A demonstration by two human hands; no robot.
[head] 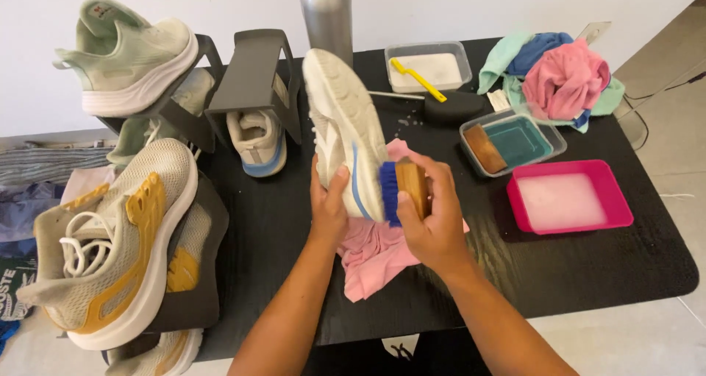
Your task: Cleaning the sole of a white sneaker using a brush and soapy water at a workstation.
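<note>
My left hand (328, 203) grips a white sneaker with a blue stripe (342, 129), held tilted with its sole facing left and its toe pointing away. My right hand (434, 218) holds a wooden brush with blue bristles (404, 188), and the bristles press against the shoe's side. Under both hands a pink cloth (375, 251) lies on the black table (588, 273).
A pink tub of soapy water (568, 197), a clear tub with a brush in teal liquid (512, 142), a clear tub with a yellow brush (429, 67), piled cloths (562, 74), a metal bottle (326, 12). Grey shoe racks at left hold sneakers (110, 243).
</note>
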